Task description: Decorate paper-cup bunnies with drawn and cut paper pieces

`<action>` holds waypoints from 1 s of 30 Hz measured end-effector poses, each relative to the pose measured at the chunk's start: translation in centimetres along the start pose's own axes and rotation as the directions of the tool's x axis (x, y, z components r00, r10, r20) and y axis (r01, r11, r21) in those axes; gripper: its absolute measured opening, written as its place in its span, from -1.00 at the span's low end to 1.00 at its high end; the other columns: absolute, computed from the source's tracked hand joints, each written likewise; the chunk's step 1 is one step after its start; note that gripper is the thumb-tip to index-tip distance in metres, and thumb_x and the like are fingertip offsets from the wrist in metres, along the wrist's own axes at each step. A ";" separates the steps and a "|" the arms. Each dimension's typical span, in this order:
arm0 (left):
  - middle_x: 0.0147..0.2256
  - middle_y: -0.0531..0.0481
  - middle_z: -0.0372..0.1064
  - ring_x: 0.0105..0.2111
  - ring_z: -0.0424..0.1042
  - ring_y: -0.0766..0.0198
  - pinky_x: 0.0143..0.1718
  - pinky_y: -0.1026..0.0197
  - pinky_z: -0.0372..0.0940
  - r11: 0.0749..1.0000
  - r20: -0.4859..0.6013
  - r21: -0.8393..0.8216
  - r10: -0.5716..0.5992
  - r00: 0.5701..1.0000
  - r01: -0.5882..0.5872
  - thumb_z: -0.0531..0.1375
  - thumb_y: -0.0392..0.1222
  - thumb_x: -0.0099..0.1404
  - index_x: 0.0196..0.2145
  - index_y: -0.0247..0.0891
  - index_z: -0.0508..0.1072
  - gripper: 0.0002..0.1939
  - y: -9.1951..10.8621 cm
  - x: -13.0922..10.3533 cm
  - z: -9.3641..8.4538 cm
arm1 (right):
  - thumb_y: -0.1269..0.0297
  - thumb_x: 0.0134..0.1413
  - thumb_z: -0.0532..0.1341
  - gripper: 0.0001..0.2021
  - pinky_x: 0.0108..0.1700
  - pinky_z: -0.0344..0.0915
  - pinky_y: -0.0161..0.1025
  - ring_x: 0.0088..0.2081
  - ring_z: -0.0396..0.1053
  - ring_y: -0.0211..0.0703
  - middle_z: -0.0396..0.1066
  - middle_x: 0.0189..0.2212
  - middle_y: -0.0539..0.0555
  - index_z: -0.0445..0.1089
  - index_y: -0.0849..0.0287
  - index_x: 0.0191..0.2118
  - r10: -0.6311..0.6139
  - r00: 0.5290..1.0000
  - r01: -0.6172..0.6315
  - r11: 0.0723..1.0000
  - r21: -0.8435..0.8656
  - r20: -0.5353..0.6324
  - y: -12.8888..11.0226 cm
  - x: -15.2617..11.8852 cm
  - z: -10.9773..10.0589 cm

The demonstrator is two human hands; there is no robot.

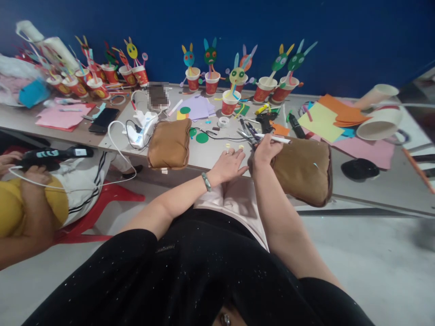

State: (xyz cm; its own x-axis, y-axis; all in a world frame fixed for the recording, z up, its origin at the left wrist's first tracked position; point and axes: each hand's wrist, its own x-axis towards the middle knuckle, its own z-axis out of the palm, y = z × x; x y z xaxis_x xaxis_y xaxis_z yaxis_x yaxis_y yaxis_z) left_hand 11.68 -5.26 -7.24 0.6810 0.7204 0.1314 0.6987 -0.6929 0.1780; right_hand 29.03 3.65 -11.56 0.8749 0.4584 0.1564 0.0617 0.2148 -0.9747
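Note:
My left hand [228, 165] lies at the table's front edge with its fingers stretched out, a ring and a bracelet on it. Its fingertips are beside small pale yellow paper pieces [241, 147]. My right hand [266, 150] is closed around a white marker [278, 139], held nearly level. Scissors [245, 134] lie just left of that hand. A black glue gun [267, 120] rests behind it. Farther back stands a red paper cup [229, 107] carrying a yellow paper head [237, 78] with ears.
Brown cushions flank my hands, one left [170, 144] and one right [302, 170]. A white power strip [141, 129] with cables lies left. More cup figures [212, 83] line the blue wall. Coloured paper [326, 120] and a black mouse [360, 170] lie right. Another person [34, 199] sits left.

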 end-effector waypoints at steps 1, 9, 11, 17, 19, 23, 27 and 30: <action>0.51 -0.31 0.26 0.34 0.36 -0.16 0.30 -0.13 0.30 1.000 0.001 -0.002 -0.002 1.000 0.002 0.06 0.11 0.66 0.34 -0.35 0.43 -0.44 0.0 0.0 0.0 | 0.25 0.32 0.28 -0.73 -0.53 0.30 -0.36 -0.56 0.25 -0.30 0.15 -0.52 -0.21 0.12 -0.01 -0.31 0.001 1.000 -0.001 1.000 -0.001 0.011 0.0 0.0 0.0; 0.51 -0.35 0.25 0.35 0.37 -0.16 0.30 -0.13 0.32 1.000 -0.025 -0.008 -0.004 1.000 0.003 0.08 0.09 0.65 0.32 -0.36 0.45 -0.47 0.1 0.1 0.3 | 0.15 0.31 0.31 -0.68 -0.58 0.26 -0.36 -0.61 0.15 -0.33 0.10 -0.55 -0.23 0.11 -0.02 -0.34 -0.046 0.999 0.046 0.999 0.017 0.020 0.1 0.0 0.0; 0.52 -0.36 0.23 0.37 0.36 -0.17 0.31 -0.14 0.31 1.000 -0.018 -0.010 -0.005 1.000 0.005 0.08 0.10 0.65 0.32 -0.38 0.44 -0.45 0.1 0.1 0.3 | 0.17 0.31 0.30 -0.68 -0.59 0.25 -0.37 -0.62 0.15 -0.33 0.09 -0.56 -0.24 0.11 -0.02 -0.34 -0.051 0.999 0.050 0.999 0.021 0.020 0.1 0.0 0.1; 0.52 -0.37 0.24 0.34 0.38 -0.18 0.28 -0.15 0.32 1.000 -0.031 -0.011 -0.004 1.000 0.004 0.08 0.10 0.65 0.32 -0.36 0.45 -0.46 0.0 0.1 0.4 | 0.27 0.30 0.32 -0.68 -0.55 0.25 -0.36 -0.62 0.19 -0.33 0.11 -0.54 -0.24 0.12 -0.01 -0.33 -0.038 0.999 0.038 0.999 0.009 0.031 0.4 0.3 0.0; 0.51 -0.37 0.25 0.32 0.39 -0.18 0.27 -0.15 0.33 1.000 -0.035 -0.009 0.001 0.999 -0.001 0.07 0.10 0.65 0.32 -0.37 0.45 -0.45 0.0 0.1 0.5 | 0.29 0.31 0.32 -0.68 -0.52 0.29 -0.35 -0.60 0.21 -0.32 0.12 -0.53 -0.23 0.12 -0.01 -0.33 -0.036 0.999 0.036 0.999 -0.001 0.036 0.5 0.3 0.0; 0.51 -0.38 0.25 0.31 0.39 -0.17 0.26 -0.14 0.33 1.000 -0.028 -0.007 0.011 1.000 -0.011 0.05 0.10 0.66 0.33 -0.41 0.44 -0.43 -0.2 0.1 0.4 | 0.33 0.32 0.29 -0.71 -0.47 0.34 -0.34 -0.58 0.23 -0.31 0.12 -0.52 -0.23 0.13 0.00 -0.33 -0.032 0.999 0.032 0.999 -0.008 0.015 0.4 0.2 0.0; 0.51 -0.37 0.25 0.31 0.39 -0.17 0.26 -0.14 0.33 1.000 -0.017 0.002 0.010 1.000 -0.010 0.04 0.11 0.66 0.35 -0.41 0.43 -0.41 -0.2 0.2 0.5 | 0.29 0.33 0.29 -0.70 -0.52 0.29 -0.36 -0.59 0.19 -0.32 0.11 -0.53 -0.23 0.12 -0.01 -0.33 -0.036 0.999 0.036 0.999 -0.001 0.018 0.2 0.1 0.1; 0.51 -0.36 0.25 0.30 0.39 -0.16 0.25 -0.13 0.33 1.000 -0.021 0.012 0.007 1.000 -0.006 0.04 0.12 0.66 0.35 -0.38 0.44 -0.41 -0.2 0.1 0.7 | 0.24 0.32 0.30 -0.68 -0.53 0.31 -0.36 -0.59 0.22 -0.32 0.11 -0.54 -0.22 0.10 -0.02 -0.35 -0.036 0.999 0.036 0.999 -0.001 0.038 0.1 0.0 0.0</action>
State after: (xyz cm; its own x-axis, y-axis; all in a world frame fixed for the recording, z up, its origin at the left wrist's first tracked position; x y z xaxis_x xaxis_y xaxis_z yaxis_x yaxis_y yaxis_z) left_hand 11.78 -5.02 -7.96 0.6807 0.7164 0.1534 0.6970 -0.6977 0.1655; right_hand 29.05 3.74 -11.67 0.8532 0.4827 0.1976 0.0938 0.2307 -0.9685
